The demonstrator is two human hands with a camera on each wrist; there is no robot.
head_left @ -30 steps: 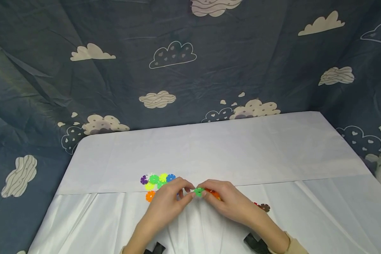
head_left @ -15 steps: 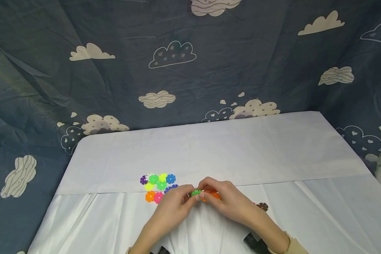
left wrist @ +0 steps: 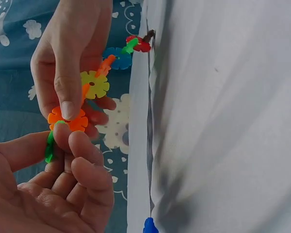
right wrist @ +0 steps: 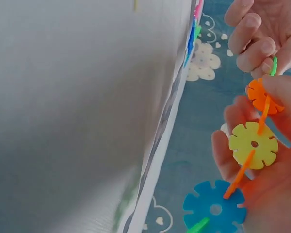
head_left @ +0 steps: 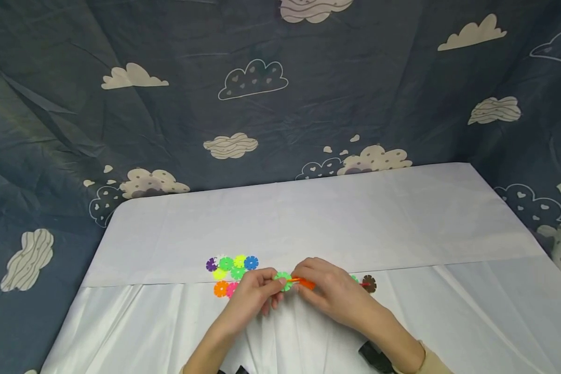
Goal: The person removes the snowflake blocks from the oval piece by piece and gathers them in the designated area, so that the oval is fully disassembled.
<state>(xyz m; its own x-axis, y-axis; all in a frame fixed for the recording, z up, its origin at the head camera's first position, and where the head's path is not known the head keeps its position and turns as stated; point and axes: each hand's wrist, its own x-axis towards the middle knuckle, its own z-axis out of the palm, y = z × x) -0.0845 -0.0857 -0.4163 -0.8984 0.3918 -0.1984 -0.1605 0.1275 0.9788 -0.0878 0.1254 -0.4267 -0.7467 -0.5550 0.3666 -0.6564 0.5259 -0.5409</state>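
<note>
Between thumb and fingers, my left hand [head_left: 252,295] pinches a green notched flower disc [head_left: 284,281], seen edge-on in the left wrist view. My right hand [head_left: 332,288] grips an orange disc [left wrist: 79,123], its thumb pressed on the face. The green disc meets the orange one at the rim; fingertips partly cover the joint. From the orange disc a linked chain runs along the right palm: a yellow disc [right wrist: 266,154], a blue disc [right wrist: 199,201], a red disc [left wrist: 141,45] and a brown disc [head_left: 369,283], with orange and green discs edge-on between them.
Loose flower discs lie on the white tablecloth [head_left: 285,228] left of the hands, among them purple [head_left: 212,265], blue [head_left: 251,263], orange [head_left: 221,289] and pink [head_left: 232,289]. A dark cloud-print curtain [head_left: 182,119] stands behind the table.
The green disc has turned to face the head camera, and the orange disc now appears nearly edge-on. The chain's brown end has swung left and up. Both hands stay close together.
</note>
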